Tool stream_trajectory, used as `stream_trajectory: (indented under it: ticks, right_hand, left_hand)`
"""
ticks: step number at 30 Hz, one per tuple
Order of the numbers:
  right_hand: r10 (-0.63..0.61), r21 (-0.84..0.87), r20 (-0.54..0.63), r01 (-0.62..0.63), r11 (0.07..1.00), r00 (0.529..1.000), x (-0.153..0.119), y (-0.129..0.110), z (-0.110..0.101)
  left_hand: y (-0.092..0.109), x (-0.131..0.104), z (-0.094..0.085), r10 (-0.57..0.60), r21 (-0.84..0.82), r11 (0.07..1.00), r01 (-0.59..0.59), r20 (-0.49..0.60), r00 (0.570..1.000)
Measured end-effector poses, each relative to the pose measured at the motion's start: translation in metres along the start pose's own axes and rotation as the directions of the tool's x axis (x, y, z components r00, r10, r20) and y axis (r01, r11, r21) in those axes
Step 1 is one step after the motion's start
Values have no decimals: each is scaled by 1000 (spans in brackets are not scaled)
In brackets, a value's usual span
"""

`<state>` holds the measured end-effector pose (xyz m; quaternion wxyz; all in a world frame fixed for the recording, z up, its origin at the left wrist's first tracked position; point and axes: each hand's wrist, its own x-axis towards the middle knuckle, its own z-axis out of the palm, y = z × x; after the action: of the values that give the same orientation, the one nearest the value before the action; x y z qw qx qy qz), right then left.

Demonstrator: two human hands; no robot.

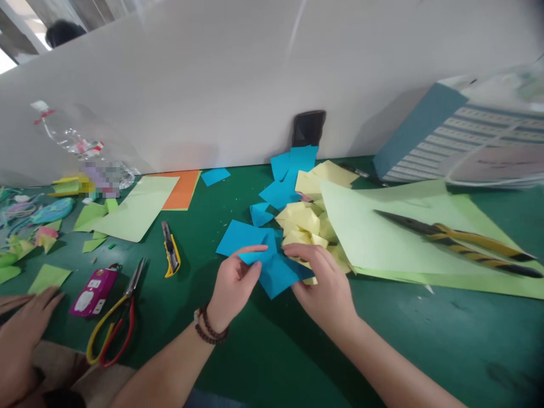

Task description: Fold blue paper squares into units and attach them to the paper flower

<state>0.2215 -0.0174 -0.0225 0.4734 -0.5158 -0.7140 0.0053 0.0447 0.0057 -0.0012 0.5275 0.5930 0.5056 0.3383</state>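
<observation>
A creased piece of blue paper [276, 275] is between my two hands, over the green table. My left hand [236, 283] pinches its upper left part between thumb and fingers. At its right side, my right hand [323, 283] holds the edge with bent fingers, near a pile of folded yellow paper [301, 218]. Another blue sheet [240, 237] lies just behind my left hand. Farther back are a small folded blue piece [260, 215] and several flat blue pieces [280, 194].
Scissors [130, 300], a yellow cutter [171, 252] and a purple box [93, 292] lie left. Another person's hand [29, 317] touches green paper. Pliers [450, 235] rest on pale green sheets [382, 249] at right. A phone [309, 129] leans on the partition beside a large bag [463, 136].
</observation>
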Motion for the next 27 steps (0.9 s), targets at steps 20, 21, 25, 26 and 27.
stream_trajectory:
  ticks: [20, 21, 25, 26, 27]
  right_hand:
    - [-231, -253, -44, 213, 944, 972, 6, 0, -10]
    - [-232, -255, -39, 214, 943, 972, 6, -1, -10]
    - [-249, -248, -24, 236, 940, 968, 3, -4, -8]
    - [-263, -242, -20, 250, 937, 965, 2, -4, -8]
    - [-275, -235, -14, 264, 935, 961, 2, -4, -8]
  left_hand:
    - [0, 1, -1, 60, -153, 987, -51, 50, 997]
    - [-1, 3, -2, 46, -156, 987, -40, 36, 998]
    - [-4, 7, -2, -35, -145, 989, 39, 29, 999]
    - [-5, 7, -2, -42, -137, 989, 47, 41, 998]
    - [-5, 7, -1, -42, -123, 991, 48, 52, 998]
